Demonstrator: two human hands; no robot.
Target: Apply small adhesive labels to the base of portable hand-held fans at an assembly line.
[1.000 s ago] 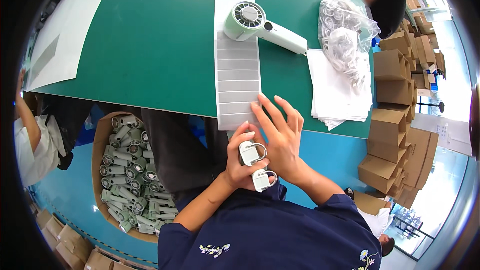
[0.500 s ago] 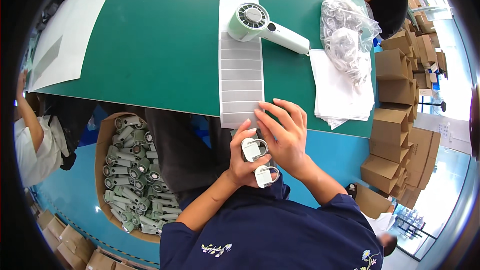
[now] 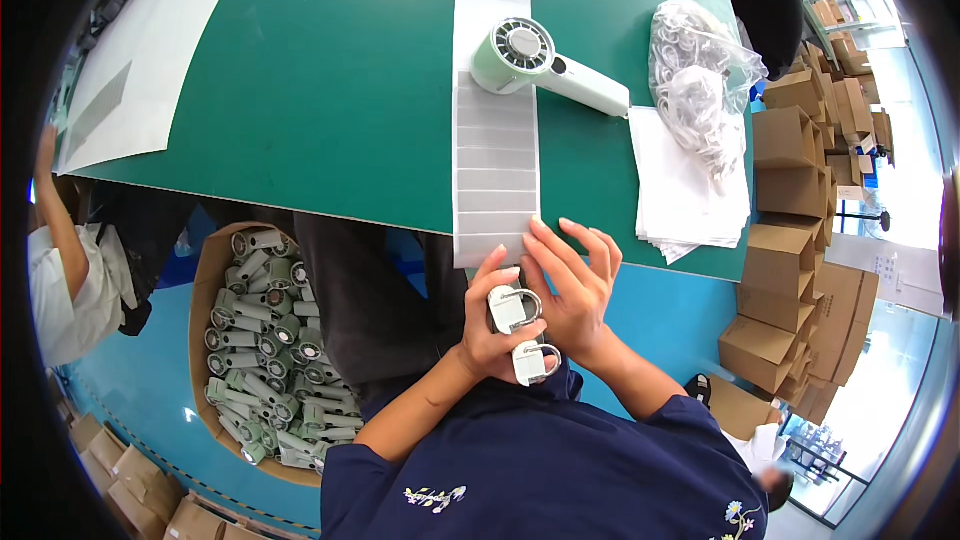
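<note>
My left hand (image 3: pixel 482 325) is closed around two white handle-like pieces, an upper white piece (image 3: pixel 508 312) and a lower white piece (image 3: pixel 530 365), each with a curved loop. Their other ends are hidden in the hand. My right hand (image 3: pixel 577 298) is right beside it, thumb and index fingertip pinched at the right edge of the grey label sheet (image 3: pixel 490 210), other fingers stretched out. That sheet hangs slightly over the table's near edge. On its far part lies a handheld fan (image 3: pixel 520 45), pale green and white, handle pointing right.
The green table (image 3: pixel 330 90) holds a bag of white cables (image 3: pixel 695 80) on a stack of white papers (image 3: pixel 685 190), and a large white sheet (image 3: pixel 150 60). Below left stands a carton (image 3: pixel 205 280) full of fans. Cardboard boxes (image 3: pixel 785 270) line the right; a person's arm (image 3: pixel 60 220) shows left.
The view has shifted slightly, so the table things appear a little lower and further right. Both hands keep nearly the same pose, with the two white pieces still in my left hand.
</note>
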